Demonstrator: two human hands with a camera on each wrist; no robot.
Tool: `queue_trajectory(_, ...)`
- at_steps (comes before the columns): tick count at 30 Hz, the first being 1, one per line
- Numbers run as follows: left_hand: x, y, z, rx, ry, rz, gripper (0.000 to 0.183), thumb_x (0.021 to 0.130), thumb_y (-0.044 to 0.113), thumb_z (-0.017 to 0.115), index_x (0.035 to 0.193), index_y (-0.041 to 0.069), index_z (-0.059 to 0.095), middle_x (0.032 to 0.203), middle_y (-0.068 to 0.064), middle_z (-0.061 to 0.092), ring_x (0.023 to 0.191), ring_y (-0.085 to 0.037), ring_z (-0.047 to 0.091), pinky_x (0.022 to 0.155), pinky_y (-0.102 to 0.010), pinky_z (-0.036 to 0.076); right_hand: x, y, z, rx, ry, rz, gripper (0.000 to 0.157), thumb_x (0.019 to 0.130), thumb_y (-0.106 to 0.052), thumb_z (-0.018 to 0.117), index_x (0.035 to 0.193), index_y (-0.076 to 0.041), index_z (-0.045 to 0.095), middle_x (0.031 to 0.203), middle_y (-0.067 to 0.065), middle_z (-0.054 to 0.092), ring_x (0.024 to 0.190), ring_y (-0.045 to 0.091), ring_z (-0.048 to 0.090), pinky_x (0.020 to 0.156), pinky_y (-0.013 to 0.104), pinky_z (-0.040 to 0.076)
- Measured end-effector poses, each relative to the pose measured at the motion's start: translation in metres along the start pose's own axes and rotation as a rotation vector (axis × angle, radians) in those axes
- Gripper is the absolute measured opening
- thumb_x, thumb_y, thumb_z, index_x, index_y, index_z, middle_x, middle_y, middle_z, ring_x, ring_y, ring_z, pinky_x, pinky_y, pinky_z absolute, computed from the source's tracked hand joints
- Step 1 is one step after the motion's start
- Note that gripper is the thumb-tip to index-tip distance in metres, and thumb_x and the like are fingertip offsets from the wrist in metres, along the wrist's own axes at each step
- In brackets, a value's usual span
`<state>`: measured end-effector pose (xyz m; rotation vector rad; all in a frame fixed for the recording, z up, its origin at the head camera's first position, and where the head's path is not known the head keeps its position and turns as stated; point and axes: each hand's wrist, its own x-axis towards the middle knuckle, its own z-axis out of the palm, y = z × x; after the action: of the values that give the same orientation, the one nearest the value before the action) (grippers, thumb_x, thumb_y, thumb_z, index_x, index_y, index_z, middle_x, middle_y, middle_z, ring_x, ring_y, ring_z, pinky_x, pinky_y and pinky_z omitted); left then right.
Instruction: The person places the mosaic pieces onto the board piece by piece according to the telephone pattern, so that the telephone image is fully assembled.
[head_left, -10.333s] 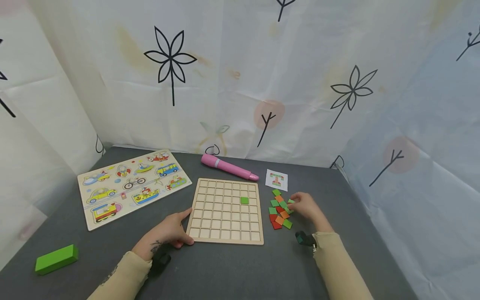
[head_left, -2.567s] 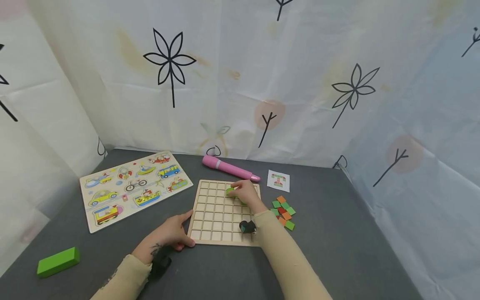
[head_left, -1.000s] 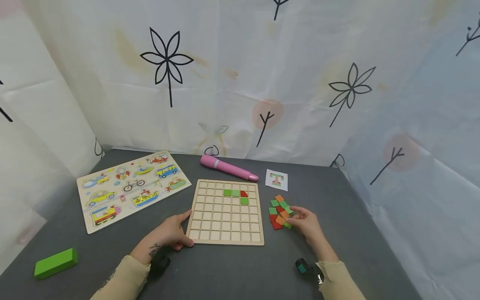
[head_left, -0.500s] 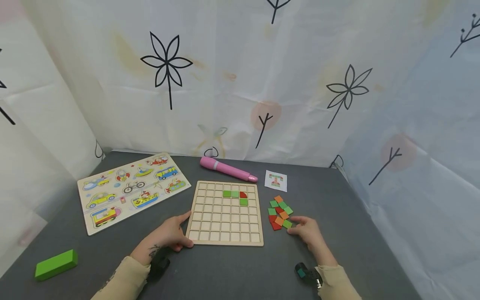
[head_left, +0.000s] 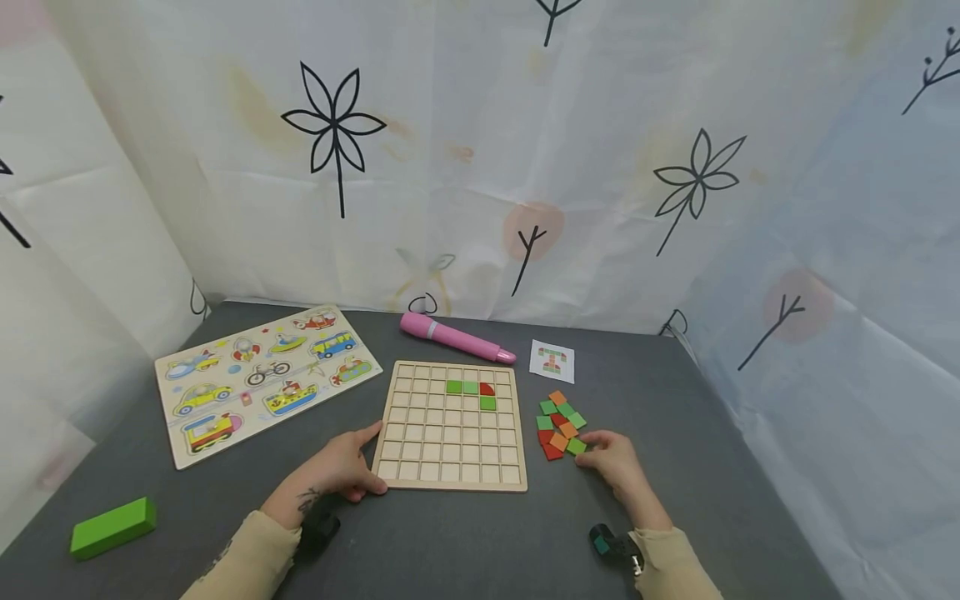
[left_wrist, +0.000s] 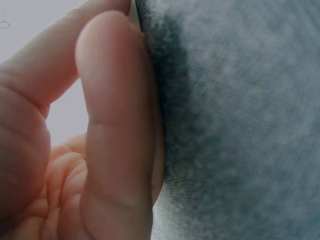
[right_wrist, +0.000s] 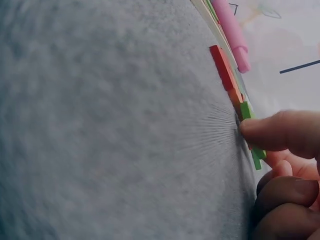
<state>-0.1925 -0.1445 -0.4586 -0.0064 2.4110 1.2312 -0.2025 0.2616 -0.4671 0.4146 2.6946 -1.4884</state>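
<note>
The right hand (head_left: pixel 617 467), at the right of the frame below centre, has its grip on a small bright green square tile (head_left: pixel 576 447); thumb and finger pinch it at the lower right end of a loose pile of red, orange and green tiles (head_left: pixel 568 430). The right wrist view shows the thumb tip against the edge of the green piece, with the other fingers behind or curled below.

The left hand (head_left: pixel 337 467), left of centre in the lower half, has a released grip, index finger and thumb spread and touching the left edge and lower left corner of a square pale wooden grid board (head_left: pixel 450 487). That board lies flat at the centre of the frame on a dark grey bench (head_left: pixel 450 554). Near its upper right, one row carries a green tile (head_left: pixel 454 387), a paler green tile (head_left: pixel 471 387) and a red tile with a curved edge (head_left: pixel 487 389), side by side; another green square (head_left: pixel 487 404) sits directly beneath the red one.

Above the pile is a white card with a red and green pattern (head_left: pixel 552 362). A thick pink pen-shaped stick (head_left: pixel 457 337) lies above the board, a wooden picture board with colourful vehicles (head_left: pixel 300 372) at left, and a green rectangular block (head_left: pixel 113 528) at lower left.
</note>
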Motion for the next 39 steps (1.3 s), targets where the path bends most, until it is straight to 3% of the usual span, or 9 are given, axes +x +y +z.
queue_trajectory(6, 0.002, -0.001, 0.001, -0.003, 0.008, -0.005, 0.105, 0.062, 0.01, 0.085, 0.148, 0.01, 0.023, 0.052, -0.005, 0.053, 0.04, -0.013, 0.047, 0.045, -0.029, 0.048, 0.001, -0.011, 0.0, 0.06, 0.006, -0.031, 0.034, 0.072, -0.001, 0.071, 0.105, 0.003, 0.063, 0.088, 0.01, 0.056, 0.078, 0.019, 0.047, 0.06, 0.027, 0.039)
queue_trajectory(8, 0.002, -0.002, 0.001, -0.005, 0.011, -0.01, 0.105, 0.062, 0.009, 0.085, 0.148, 0.011, 0.024, 0.052, -0.005, 0.052, 0.04, -0.013, 0.047, 0.045, -0.028, 0.048, 0.003, -0.021, 0.003, 0.113, 0.0, -0.038, 0.034, 0.073, -0.002, 0.069, 0.107, 0.001, 0.062, 0.092, 0.01, 0.059, 0.077, 0.019, 0.05, 0.059, 0.028, 0.043)
queue_trajectory(13, 0.002, 0.0, 0.001, -0.002, 0.013, -0.012, 0.104, 0.063, 0.009, 0.085, 0.148, 0.011, 0.024, 0.052, -0.005, 0.053, 0.04, -0.013, 0.047, 0.045, -0.028, 0.047, 0.01, -0.052, 0.018, 0.331, -0.066, -0.081, 0.037, 0.075, 0.006, 0.063, 0.111, 0.002, 0.057, 0.071, -0.001, 0.057, 0.052, 0.011, 0.046, 0.047, 0.024, 0.037)
queue_trajectory(16, 0.003, 0.0, 0.001, -0.002, 0.014, -0.015, 0.104, 0.063, 0.009, 0.085, 0.148, 0.011, 0.024, 0.053, -0.005, 0.053, 0.04, -0.013, 0.047, 0.045, -0.028, 0.047, 0.015, -0.068, 0.033, 0.439, -0.123, -0.135, 0.037, 0.076, 0.008, 0.06, 0.112, 0.003, 0.055, 0.067, -0.004, 0.056, 0.047, 0.008, 0.04, 0.044, 0.021, 0.031)
queue_trajectory(28, 0.001, -0.003, 0.001, -0.011, 0.012, 0.013, 0.106, 0.062, 0.01, 0.085, 0.148, 0.011, 0.023, 0.053, -0.007, 0.053, 0.04, -0.014, 0.048, 0.045, -0.03, 0.048, 0.038, -0.116, 0.092, 0.578, -0.321, -0.265, 0.03, 0.082, 0.008, 0.059, 0.11, 0.001, 0.054, 0.062, -0.007, 0.055, 0.043, 0.006, 0.027, 0.044, 0.022, 0.022)
queue_trajectory(33, 0.001, -0.003, 0.001, -0.011, 0.011, 0.014, 0.106, 0.062, 0.01, 0.085, 0.148, 0.011, 0.022, 0.052, -0.006, 0.052, 0.039, -0.014, 0.047, 0.044, -0.03, 0.047, 0.046, -0.127, 0.115, 0.547, -0.368, -0.279, 0.033, 0.081, 0.007, 0.061, 0.114, 0.005, 0.055, 0.067, -0.008, 0.058, 0.043, 0.006, 0.028, 0.043, 0.021, 0.023)
queue_trajectory(36, 0.002, -0.004, 0.001, -0.009, 0.007, 0.013, 0.106, 0.062, 0.01, 0.085, 0.148, 0.011, 0.022, 0.052, -0.006, 0.052, 0.039, -0.013, 0.047, 0.044, -0.03, 0.047, 0.05, -0.132, 0.127, 0.455, -0.375, -0.29, 0.033, 0.079, 0.003, 0.065, 0.112, 0.003, 0.059, 0.07, -0.006, 0.058, 0.046, 0.006, 0.033, 0.044, 0.021, 0.026)
queue_trajectory(39, 0.002, -0.004, 0.0, -0.007, 0.0, 0.013, 0.107, 0.062, 0.011, 0.085, 0.148, 0.011, 0.022, 0.052, -0.006, 0.052, 0.039, -0.013, 0.047, 0.044, -0.03, 0.047, 0.054, -0.134, 0.138, 0.328, -0.363, -0.307, 0.031, 0.077, -0.001, 0.069, 0.108, 0.0, 0.064, 0.075, -0.002, 0.058, 0.057, 0.007, 0.044, 0.051, 0.021, 0.037)
